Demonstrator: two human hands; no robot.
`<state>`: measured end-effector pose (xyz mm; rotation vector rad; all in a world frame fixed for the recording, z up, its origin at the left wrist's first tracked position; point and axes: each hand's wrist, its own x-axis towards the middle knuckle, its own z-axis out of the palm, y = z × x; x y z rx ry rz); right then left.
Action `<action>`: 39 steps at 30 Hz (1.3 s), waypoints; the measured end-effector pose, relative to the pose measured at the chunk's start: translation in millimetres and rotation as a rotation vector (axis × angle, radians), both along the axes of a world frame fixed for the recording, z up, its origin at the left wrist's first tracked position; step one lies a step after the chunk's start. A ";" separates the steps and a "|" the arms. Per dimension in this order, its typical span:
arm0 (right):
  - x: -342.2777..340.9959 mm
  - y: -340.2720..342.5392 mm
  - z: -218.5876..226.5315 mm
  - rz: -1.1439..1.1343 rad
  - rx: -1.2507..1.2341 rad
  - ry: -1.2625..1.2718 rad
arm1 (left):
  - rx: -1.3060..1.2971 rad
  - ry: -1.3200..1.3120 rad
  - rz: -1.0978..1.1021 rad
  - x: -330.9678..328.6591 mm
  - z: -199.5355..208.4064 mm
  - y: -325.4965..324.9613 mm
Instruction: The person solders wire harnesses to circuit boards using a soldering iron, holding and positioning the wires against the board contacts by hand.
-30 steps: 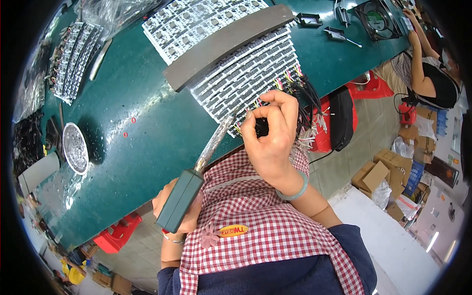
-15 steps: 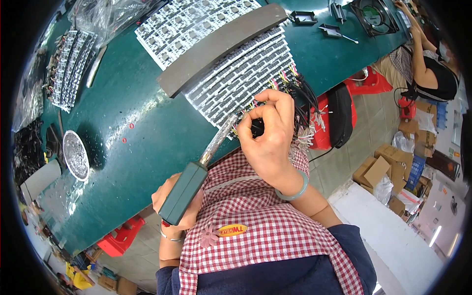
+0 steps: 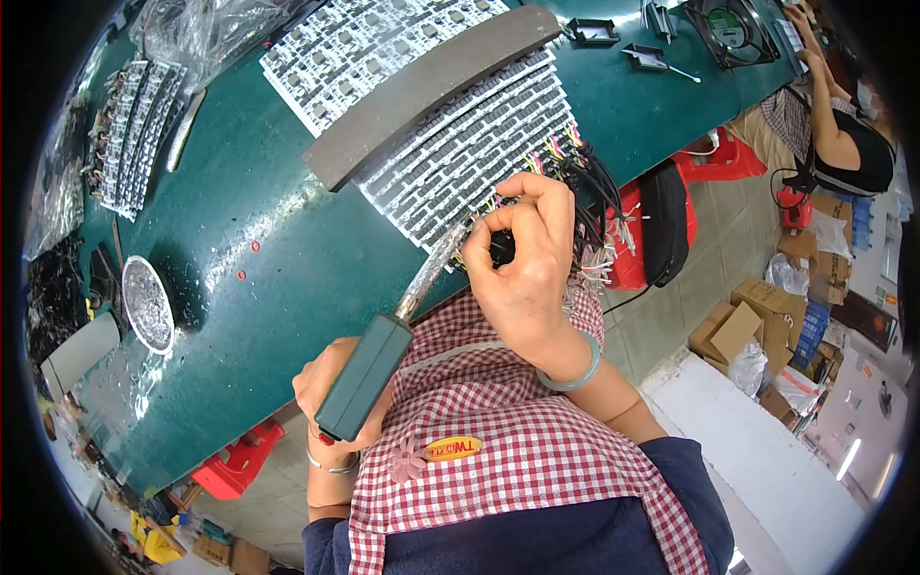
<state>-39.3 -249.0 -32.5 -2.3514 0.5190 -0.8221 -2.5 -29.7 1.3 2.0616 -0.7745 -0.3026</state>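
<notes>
Green-handled iron (image 3: pixel 379 350), clasped by the left hand (image 3: pixel 322 385), slants forward-right to the circuit boards (image 3: pixel 471 142), ending beside the right hand (image 3: pixel 529 278), pinched on something too small to tell

A black fan (image 3: pixel 733 33) lies on the green counter (image 3: pixel 287 316); a red stool (image 3: pixel 240 464) stands by its near edge.

Bright, fairly even indoor light; two tube lamps (image 3: pixel 845 460) glow on the right. The table (image 3: pixel 216 383) throws white glare on its left half, and the clear plastic (image 3: pixel 196 38) at the far left glints. A dark shadow lies just right of the bowl (image 3: pixel 170 335). Straight edges bend toward a black rim, where detail softens, while the right hand (image 3: pixel 527 257) looks fairly sharp
</notes>
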 end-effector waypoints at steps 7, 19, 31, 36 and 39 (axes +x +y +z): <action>1.3 -0.1 2.7 0.000 -0.010 0.011 | -0.016 -0.023 -0.016 0.4 -1.4 2.2; -5.2 0.5 -3.7 0.019 0.097 -0.044 | -0.036 0.256 0.394 -33.6 -22.1 32.1; -4.4 -4.9 6.9 0.096 0.164 0.048 | -0.015 0.057 0.260 -29.8 -24.4 26.6; -2.3 -8.6 12.5 0.124 0.142 0.122 | -0.049 -0.104 0.098 -18.8 -14.4 17.2; -1.6 -8.6 15.3 0.130 0.155 0.137 | -0.091 -0.138 0.094 -17.1 -14.0 11.9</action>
